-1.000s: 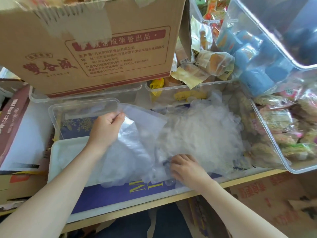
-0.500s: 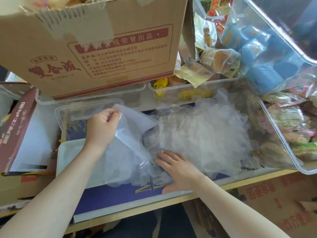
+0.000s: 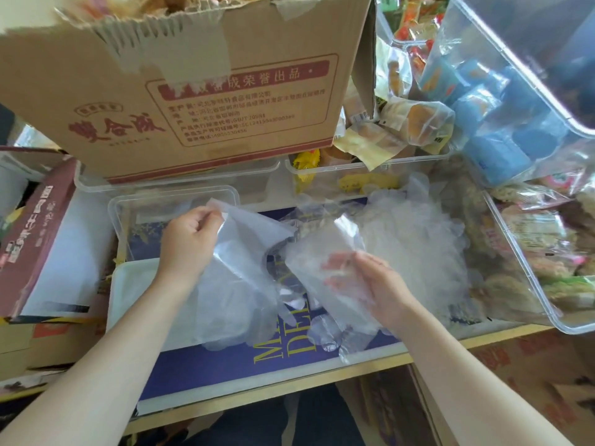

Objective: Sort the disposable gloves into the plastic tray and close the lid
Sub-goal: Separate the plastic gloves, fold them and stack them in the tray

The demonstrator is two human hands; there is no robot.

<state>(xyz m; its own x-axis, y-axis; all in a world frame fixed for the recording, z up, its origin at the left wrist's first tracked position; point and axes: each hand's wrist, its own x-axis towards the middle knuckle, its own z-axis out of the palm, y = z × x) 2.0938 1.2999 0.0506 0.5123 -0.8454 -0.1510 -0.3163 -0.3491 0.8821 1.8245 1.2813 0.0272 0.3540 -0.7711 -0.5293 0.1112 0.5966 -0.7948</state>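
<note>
Left hand [image 3: 190, 243]: fingers curling together and pinching the top edge of a clear glove [image 3: 238, 262], lifting it so the film is hanging open rather than bunching. Right hand [image 3: 367, 281]: fingers lying behind a second glove [image 3: 325, 259], seen through the film; thumb and fingers appear to be gripping its lower part, holding it up and apart from the heap, probably to separate one sheet. Glove pile [image 3: 415, 243]: a loose translucent mound, sitting at about three o'clock from the hands, touching the second glove's far side. Plastic tray [image 3: 122, 214]: clear, standing at ten o'clock from the left hand, just behind the lifted glove; contents hard to tell through the glare. White lid [image 3: 128, 284]: lying at eight o'clock, beneath the left wrist, apparently waiting to go on. Blue box [image 3: 244, 365]: lying flat under the gloves at six o'clock, serving as the work surface. Cardboard carton [image 3: 206, 91]: standing at twelve o'clock. Large clear bin of snacks [image 3: 528, 262]: sitting at three o'clock, beyond the pile. Sorting appears to be at an early stage.
</note>
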